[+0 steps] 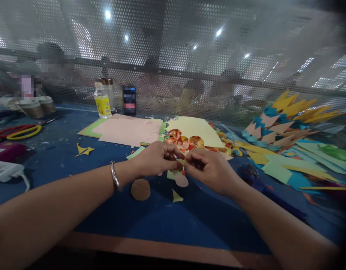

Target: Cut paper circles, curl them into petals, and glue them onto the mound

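My left hand (pixel 157 159) and my right hand (pixel 209 168) meet over the middle of the table, both with fingers pinched. Between their fingertips is a small piece of yellow paper (pixel 180 162), partly hidden by the fingers. Just beyond them lies a cluster of curled orange paper pieces (pixel 184 141). Below the hands rest a pale pink paper oval (pixel 181 180) and a yellow paper scrap (pixel 177 195). A brown cardboard disc (pixel 140 189) lies under my left wrist.
Pink paper sheets (pixel 122 129) and a pale yellow sheet (pixel 196 127) lie behind the hands. A bottle (pixel 102 103) and a phone (pixel 129 99) stand by the perforated metal screen (pixel 167 48). Scissors (pixel 23 132) are at left; a layered paper piece (pixel 276 125) and paper strips at right.
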Action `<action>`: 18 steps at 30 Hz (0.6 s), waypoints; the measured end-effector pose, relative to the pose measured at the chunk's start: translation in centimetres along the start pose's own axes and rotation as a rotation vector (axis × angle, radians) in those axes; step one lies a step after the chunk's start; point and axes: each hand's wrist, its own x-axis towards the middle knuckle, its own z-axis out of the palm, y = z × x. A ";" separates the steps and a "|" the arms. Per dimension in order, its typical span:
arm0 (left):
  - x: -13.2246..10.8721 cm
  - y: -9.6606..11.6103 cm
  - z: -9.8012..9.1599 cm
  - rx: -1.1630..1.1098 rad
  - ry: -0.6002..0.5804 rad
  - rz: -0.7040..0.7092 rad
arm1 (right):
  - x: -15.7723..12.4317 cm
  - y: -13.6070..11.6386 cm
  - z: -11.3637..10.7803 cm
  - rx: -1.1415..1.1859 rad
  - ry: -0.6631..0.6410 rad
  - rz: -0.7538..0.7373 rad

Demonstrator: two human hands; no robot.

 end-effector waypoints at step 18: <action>0.2 0.6 0.1 -0.544 0.170 -0.245 | -0.2 0.1 -0.1 -0.131 0.090 -0.254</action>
